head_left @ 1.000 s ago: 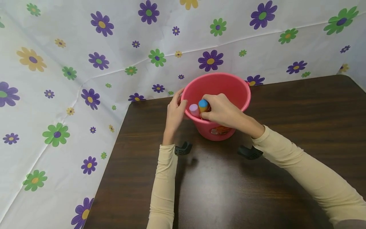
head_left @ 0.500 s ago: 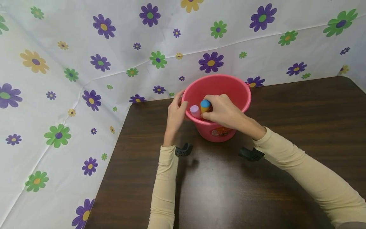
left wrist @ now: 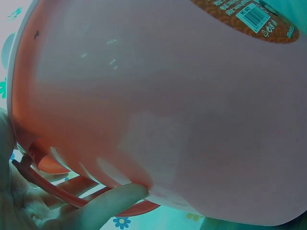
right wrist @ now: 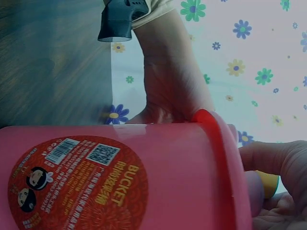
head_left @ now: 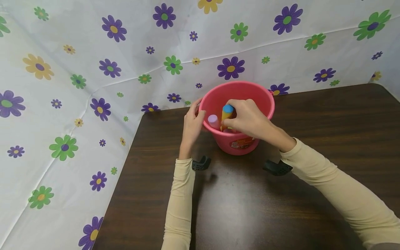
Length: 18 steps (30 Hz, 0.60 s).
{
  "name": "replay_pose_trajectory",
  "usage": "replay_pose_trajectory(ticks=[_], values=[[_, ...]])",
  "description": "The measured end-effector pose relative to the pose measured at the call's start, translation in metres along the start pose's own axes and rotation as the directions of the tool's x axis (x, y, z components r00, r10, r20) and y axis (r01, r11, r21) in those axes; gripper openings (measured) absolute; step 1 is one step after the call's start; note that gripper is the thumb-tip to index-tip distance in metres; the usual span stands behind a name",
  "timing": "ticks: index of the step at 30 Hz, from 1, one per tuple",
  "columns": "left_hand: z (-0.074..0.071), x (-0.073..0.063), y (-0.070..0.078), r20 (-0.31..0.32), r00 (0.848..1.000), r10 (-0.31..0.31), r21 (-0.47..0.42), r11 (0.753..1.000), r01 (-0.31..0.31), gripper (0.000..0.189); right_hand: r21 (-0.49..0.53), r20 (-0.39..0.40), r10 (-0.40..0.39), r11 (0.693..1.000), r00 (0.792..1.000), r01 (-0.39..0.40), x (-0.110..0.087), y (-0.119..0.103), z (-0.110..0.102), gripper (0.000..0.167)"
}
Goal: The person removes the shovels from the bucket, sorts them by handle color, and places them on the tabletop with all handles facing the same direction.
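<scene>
A pink bucket (head_left: 225,144) stands upright on the table. My left hand (head_left: 192,125) holds its left rim; in the left wrist view the thumb (left wrist: 112,201) lies against the outer wall, near the red handle (left wrist: 57,192). Reaching over the front rim, my right hand (head_left: 250,118) pinches a yellow cylinder with a blue top (head_left: 227,109) inside the bucket. Its lower end is hidden by the fingers and rim. Just left of it a lilac cylinder (head_left: 214,120) leans inside the bucket wall. The right wrist view shows the yellow piece (right wrist: 268,182) beside the lilac one (right wrist: 254,191).
A dark wooden table (head_left: 231,208) lies under the bucket, with a flower-printed white sheet (head_left: 131,45) hung behind and to the left. Black wrist mounts (head_left: 201,163) sit on both wrists. A red label (right wrist: 79,184) is stuck on the bucket's front.
My right hand has shifted slightly right and up with the yellow cylinder, so more of its yellow side shows. My left hand stays on the rim.
</scene>
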<state>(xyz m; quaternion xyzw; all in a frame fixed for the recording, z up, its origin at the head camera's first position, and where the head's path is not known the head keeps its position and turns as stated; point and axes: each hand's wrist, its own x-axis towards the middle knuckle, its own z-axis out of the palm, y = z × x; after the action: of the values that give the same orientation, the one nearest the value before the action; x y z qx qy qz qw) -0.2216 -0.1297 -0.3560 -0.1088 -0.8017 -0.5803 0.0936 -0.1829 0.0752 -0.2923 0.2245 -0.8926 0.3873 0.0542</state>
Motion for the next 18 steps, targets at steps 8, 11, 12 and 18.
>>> replay_pose_trajectory(ticks=[8, 11, 12, 18], values=[[-0.0002, 0.0000, -0.0004, -0.003, 1.000, -0.010, -0.006, 1.000, 0.010, 0.055, 0.019, -0.012, 0.018, 1.000, 1.000, -0.018, -0.0024, -0.0036, -0.0060, 0.023], [-0.0001, 0.0000, -0.0003, -0.002, 1.000, -0.011, -0.010, 1.000, 0.011, 0.055, 0.025, -0.015, 0.023, 0.999, 1.000, -0.022, -0.0033, -0.0043, -0.0072, 0.023], [-0.0002, 0.0000, -0.0004, -0.001, 1.000, -0.012, -0.012, 1.000, 0.012, 0.055, 0.026, -0.017, 0.024, 0.999, 1.000, -0.023, -0.0036, -0.0044, -0.0075, 0.023], [-0.0006, 0.0004, -0.0002, -0.001, 1.000, -0.006, -0.003, 1.000, 0.006, 0.055, 0.025, -0.051, 0.025, 0.999, 0.998, -0.024, -0.0051, -0.0047, -0.0100, 0.023]])
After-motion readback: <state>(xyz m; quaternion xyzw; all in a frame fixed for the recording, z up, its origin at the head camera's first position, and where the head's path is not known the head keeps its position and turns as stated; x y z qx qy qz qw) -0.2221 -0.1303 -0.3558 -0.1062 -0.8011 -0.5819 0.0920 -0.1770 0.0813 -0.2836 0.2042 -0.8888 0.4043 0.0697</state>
